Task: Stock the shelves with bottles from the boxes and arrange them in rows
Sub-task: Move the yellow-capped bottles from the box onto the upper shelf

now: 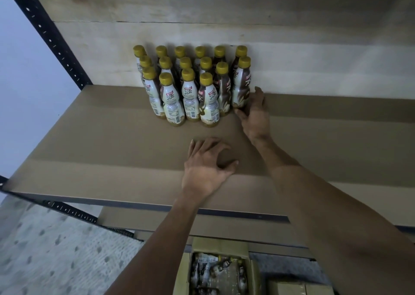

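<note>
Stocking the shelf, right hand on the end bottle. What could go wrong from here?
1. The right hand curls round the base of the end bottle, which stands close against the other bottles. A sideways shove could topple these tall, narrow bottles.
2. The front bottles stand staggered, so later rows may come out crooked.
3. The left hand rests on the cardboard liner. Dragging it might shift the pack.
</note>
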